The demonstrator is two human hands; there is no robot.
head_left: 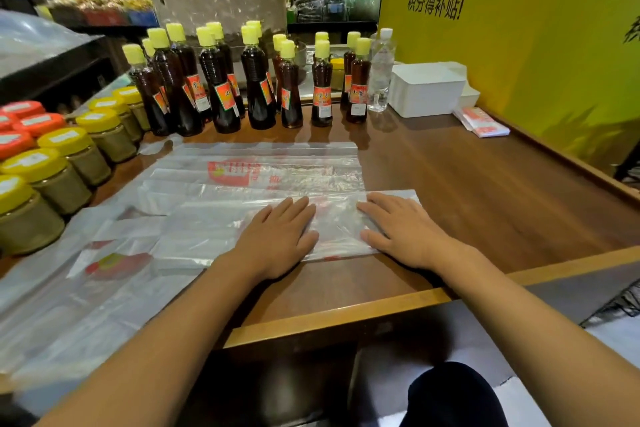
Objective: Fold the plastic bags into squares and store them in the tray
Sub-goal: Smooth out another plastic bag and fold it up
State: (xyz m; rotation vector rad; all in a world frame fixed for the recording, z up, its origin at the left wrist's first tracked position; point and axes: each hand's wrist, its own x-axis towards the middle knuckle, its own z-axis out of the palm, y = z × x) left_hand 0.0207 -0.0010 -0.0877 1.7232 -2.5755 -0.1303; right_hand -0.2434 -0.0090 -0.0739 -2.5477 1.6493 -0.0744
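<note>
Clear crinkly plastic bag [332, 225], folded into a long strip, lies on my wooden counter [485, 184]; left hand [277, 236] and right hand [405, 232] press it flat-fingered. White boxy tray [427, 90] sits far-right.

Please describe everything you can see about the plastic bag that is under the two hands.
The bag is thin, clear plastic with some red print, folded into a long flat strip. It lies on the brown wooden table near its front edge, partly over other spread bags. The left hand and right hand press flat on it with straight fingers, side by side. The plastic between them looks wrinkled. It is not yet a square.
</note>
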